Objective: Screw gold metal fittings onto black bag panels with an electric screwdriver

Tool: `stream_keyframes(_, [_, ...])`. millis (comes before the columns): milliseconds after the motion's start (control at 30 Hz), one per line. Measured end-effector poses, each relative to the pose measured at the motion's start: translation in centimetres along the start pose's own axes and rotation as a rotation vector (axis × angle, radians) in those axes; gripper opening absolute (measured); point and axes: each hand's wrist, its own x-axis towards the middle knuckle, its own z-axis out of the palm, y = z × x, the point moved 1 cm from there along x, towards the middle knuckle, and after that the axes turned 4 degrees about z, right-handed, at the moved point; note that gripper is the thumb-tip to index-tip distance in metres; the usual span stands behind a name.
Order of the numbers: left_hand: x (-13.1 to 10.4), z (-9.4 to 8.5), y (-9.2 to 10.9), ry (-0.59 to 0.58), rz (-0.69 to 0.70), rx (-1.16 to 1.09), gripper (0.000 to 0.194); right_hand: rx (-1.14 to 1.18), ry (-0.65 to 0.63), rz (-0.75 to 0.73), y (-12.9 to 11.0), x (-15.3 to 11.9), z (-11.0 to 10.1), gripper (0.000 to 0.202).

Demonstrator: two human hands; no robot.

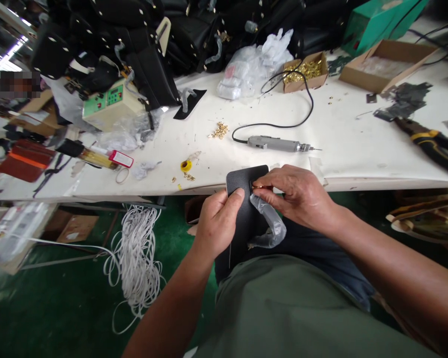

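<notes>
A flat black leather panel [242, 223] with rounded corners rests against my lap, its top end at the bench edge. My left hand [218, 219] grips its left side, thumb on top. My right hand [294, 194] pinches a small gold metal piece [257, 187] against the panel's right part; the fingers hide most of it. Below that, a handle wrapped in clear plastic [271, 226] curves out from the panel. Beyond my hands a grey electric screwdriver [274, 143] lies on the bench, bit to the right. Loose gold hardware [219, 131] is heaped to its left.
Black leather bags [145, 54] crowd the back of the white bench [343, 134]. A box of gold parts [306, 72], a plastic bag [246, 69] and pliers [429, 141] lie around. The screwdriver's cord [309, 104] loops across. White cord [140, 263] hangs below the bench.
</notes>
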Motion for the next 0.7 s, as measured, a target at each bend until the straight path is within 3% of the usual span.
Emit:
stream_keyframes(267, [-0.23, 0.18, 0.33, -0.012, 0.014, 0.052, 0.041, 0.328, -0.138, 0.305, -0.55, 0.04, -0.61, 0.004])
stream_keyframes(700, [-0.12, 0.32, 0.05, 0.0, -0.054, -0.053, 0.039, 0.392, -0.134, 0.35, -0.02, -0.43, -0.59, 0.015])
